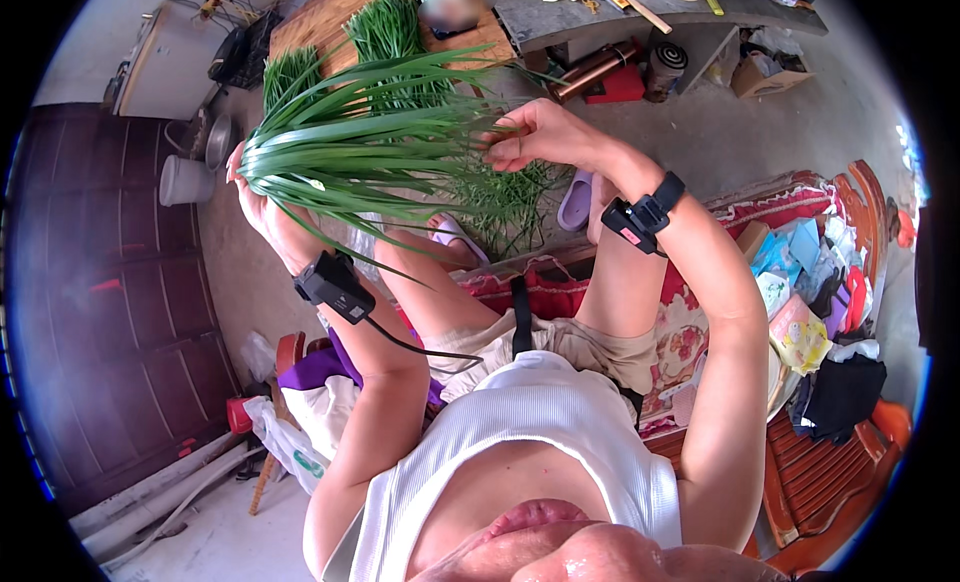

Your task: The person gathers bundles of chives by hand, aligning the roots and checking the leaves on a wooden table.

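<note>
My left hand (259, 214) grips a large bunch of long green leaves, probably garlic chives (360, 147), at its base end. The leaves fan out to the right across the space in front of me. At the far ends of the leaves is my right hand (544, 135), thumb and fingers pinched around a few thin tips. Beneath it, a loose heap of thin green leaf scraps (510, 203) lies on the floor between my feet. Two more chive bunches, a bigger one (386, 30) and a smaller one (292, 75), rest on a wooden table (319, 23), partly hidden by the held leaves.
A grey bench (540, 15) with pale oval pieces and tools stands ahead. Under it sit a red box (615, 85) and a patterned canister (667, 68). A white bucket (184, 180) is at the left. Bags and clothes (810, 297) pile up on the wooden seat at the right.
</note>
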